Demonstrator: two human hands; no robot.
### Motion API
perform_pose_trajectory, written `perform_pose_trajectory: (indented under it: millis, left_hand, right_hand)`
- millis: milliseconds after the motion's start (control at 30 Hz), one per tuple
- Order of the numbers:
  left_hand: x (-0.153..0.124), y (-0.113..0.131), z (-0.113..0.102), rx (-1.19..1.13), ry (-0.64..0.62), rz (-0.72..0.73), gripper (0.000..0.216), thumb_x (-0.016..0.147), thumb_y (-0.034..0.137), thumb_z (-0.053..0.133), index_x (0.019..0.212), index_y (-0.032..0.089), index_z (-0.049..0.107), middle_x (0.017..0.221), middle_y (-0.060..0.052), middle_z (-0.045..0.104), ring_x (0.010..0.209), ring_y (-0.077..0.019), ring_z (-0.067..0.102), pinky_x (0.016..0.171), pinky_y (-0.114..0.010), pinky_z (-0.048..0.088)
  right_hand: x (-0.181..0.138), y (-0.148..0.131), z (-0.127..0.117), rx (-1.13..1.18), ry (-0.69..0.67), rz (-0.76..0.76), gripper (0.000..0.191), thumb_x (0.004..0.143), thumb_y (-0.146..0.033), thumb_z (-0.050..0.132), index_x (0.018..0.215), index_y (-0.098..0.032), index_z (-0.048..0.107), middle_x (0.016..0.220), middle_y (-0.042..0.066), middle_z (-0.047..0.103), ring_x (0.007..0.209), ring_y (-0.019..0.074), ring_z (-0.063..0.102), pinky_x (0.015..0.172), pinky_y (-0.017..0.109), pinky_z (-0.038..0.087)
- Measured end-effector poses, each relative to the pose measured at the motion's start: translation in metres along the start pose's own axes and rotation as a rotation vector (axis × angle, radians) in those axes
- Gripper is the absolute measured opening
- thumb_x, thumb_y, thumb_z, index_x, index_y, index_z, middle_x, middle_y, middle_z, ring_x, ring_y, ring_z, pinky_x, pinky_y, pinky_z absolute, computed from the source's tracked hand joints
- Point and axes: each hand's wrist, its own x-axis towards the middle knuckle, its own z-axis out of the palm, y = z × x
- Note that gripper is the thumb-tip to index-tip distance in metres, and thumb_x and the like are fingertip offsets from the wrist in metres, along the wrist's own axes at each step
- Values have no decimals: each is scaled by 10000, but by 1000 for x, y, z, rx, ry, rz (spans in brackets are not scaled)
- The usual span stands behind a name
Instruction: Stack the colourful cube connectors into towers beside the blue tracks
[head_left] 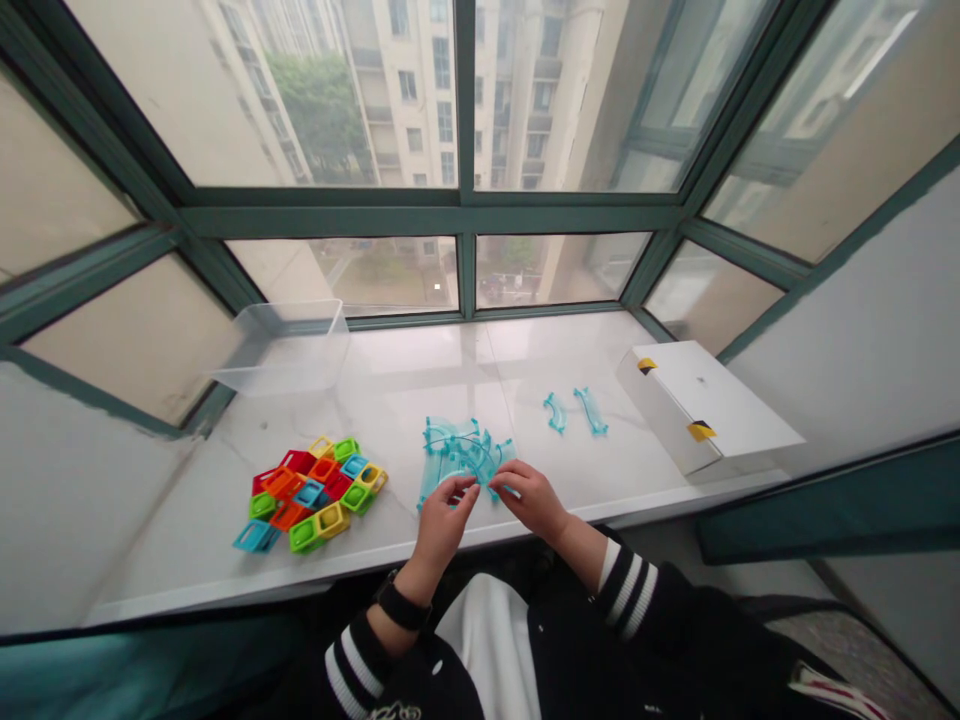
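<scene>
Both my hands are at the front of a white marble sill (375,400), over a tangle of translucent blue plastic track pieces (461,450). My left hand (446,520) pinches a curved piece from that tangle. My right hand (531,500) grips the tangle's lower right edge between fingers and thumb. Two loose blue track pieces (574,410) lie apart from the tangle, to the right. A cluster of multicoloured plastic building blocks (311,495) sits left of my hands, out of their reach by a short gap.
A clear plastic tub (285,350) stands at the sill's back left, and a white cardboard box (701,405) with yellow-black tape lies at the right. Green-framed windows (457,210) rise behind the sill. A black watch (401,602) circles my left wrist.
</scene>
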Motion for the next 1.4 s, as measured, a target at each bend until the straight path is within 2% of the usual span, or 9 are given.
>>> perform_pose_trajectory:
  millis: [133, 267, 400, 600, 733, 900, 1233, 1400]
  left_hand:
    - [1, -2, -7, -35, -22, 8, 431, 897, 583, 668, 1101, 218, 775, 1061, -92, 820, 982, -261, 758, 899, -391, 572]
    - [6, -10, -28, -34, 22, 12, 461, 908, 600, 644, 1139, 212, 737, 1063, -99, 810, 1015, -272, 760, 914, -397, 572]
    - [12, -29, -54, 42, 110, -1, 509, 862, 648, 658, 1117, 215, 742, 1050, -104, 809, 977, -284, 760, 863, -400, 582]
    - [8, -62, -83, 108, 227, -104, 610, 787, 708, 659, 1115, 202, 746, 1048, -112, 811, 948, -298, 756, 842, -422, 596]
    - [3, -73, -93, 82, 259, -150, 647, 747, 728, 672, 1103, 192, 743, 1043, -125, 812, 967, -319, 767, 854, -446, 612]
    - [-2, -75, -99, 61, 282, -174, 642, 737, 704, 683, 1110, 184, 737, 1046, -132, 812, 1037, -336, 762, 937, -482, 601]
    - [-6, -73, -95, 50, 301, -186, 653, 734, 720, 681, 1094, 179, 743, 1029, -136, 806, 986, -322, 768, 887, -461, 619]
    - [-7, -78, -94, 52, 279, -183, 634, 749, 710, 679, 1099, 184, 738, 1032, -132, 806, 1002, -319, 768, 899, -461, 618]
  right_hand:
    - [-6, 18, -14, -22, 65, 77, 139, 1012, -220, 631, 1027, -252, 765, 1002, 59, 721, 939, 199, 703, 881, 344, 587]
    - [-17, 56, -43, -96, 214, 195, 118, 971, -235, 630, 967, -231, 748, 951, 53, 718, 851, 197, 685, 813, 348, 589]
    - [-27, 99, -76, -230, 335, 341, 141, 928, -289, 612, 922, -217, 734, 901, 57, 712, 815, 214, 663, 788, 361, 581]
    - [-20, 146, -105, -345, 380, 492, 182, 857, -296, 585, 904, -203, 733, 906, 85, 723, 788, 229, 661, 811, 378, 568]
    - [-8, 168, -105, -389, 338, 548, 184, 833, -287, 575, 890, -206, 731, 928, 91, 738, 809, 233, 663, 844, 377, 548]
    - [-1, 184, -95, -402, 307, 584, 204, 826, -304, 556, 873, -210, 730, 920, 87, 740, 833, 245, 649, 852, 398, 524]
    - [-10, 194, -85, -364, 296, 590, 249, 863, -376, 561, 862, -195, 732, 885, 93, 717, 796, 241, 618, 823, 395, 517]
    - [-10, 197, -83, -366, 284, 581, 270, 847, -326, 556, 976, -183, 745, 944, 104, 727, 834, 247, 642, 859, 405, 530]
